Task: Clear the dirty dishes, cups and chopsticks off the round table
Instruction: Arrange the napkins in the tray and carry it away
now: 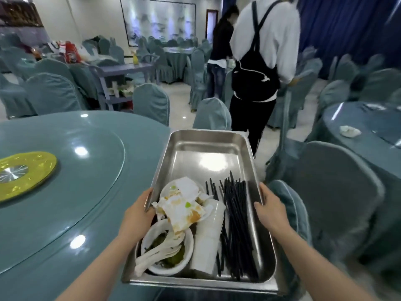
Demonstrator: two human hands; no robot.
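**Loaded tray lifted, bench cleared**

Both hands carry a steel tray (208,153) by its long rims: the left hand (138,210) has its grip clamped on the left rim, thumb inside the wall, and the right hand (270,208) has its grip clamped on the right rim. In the near half of the tray lie a bowl (168,250) with greens and white spoons, soiled plates (184,203), stacked white cups (209,235) on their side, and a bundle of black chopsticks (236,224); the far half is bare. The round bench (76,192) at left shows only its glass turntable and a yellow disc (23,172).

The collecting looks finished, so this seems to be the carry-off. A person (260,61) with a backpack stands just ahead between chairs (329,185), so the next move calls for a level tray and a path around them.
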